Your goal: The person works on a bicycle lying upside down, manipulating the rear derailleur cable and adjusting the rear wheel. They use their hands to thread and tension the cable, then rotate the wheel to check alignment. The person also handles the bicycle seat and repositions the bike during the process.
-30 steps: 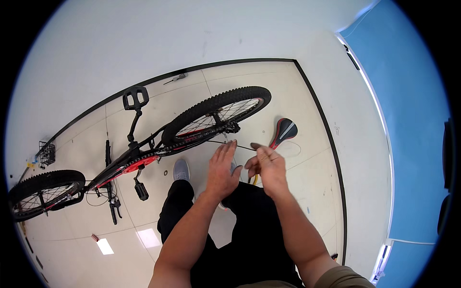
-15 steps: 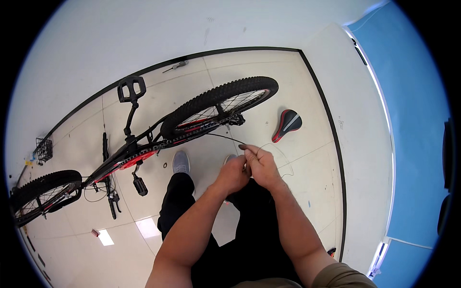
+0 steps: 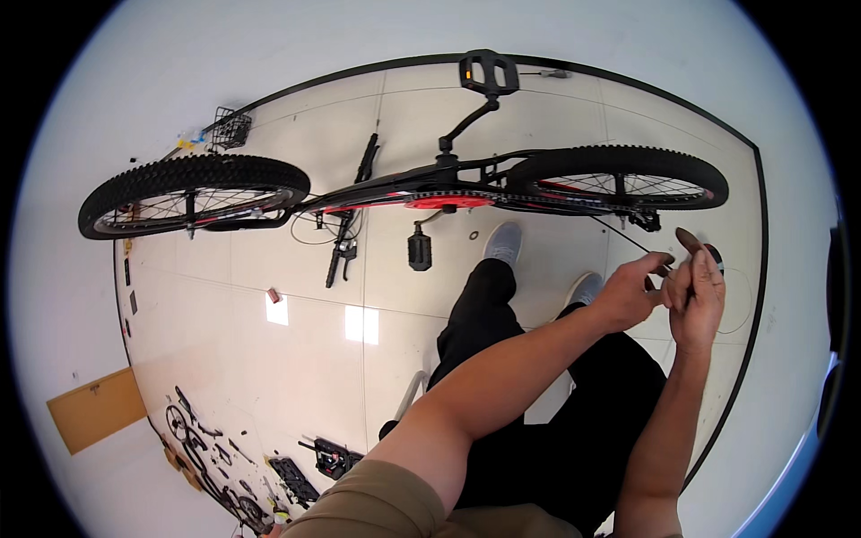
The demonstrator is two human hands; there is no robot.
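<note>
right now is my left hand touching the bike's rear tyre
No, your left hand is beside your right hand, clearly apart from the rear tyre.

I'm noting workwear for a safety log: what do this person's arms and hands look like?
The left hand and right hand are gloveless. A short olive-brown sleeve covers the left upper arm. No watch shows on either wrist.

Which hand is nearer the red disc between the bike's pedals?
Left. In the picture, the left hand is below and right of the red disc; the right hand is farther right.
</note>
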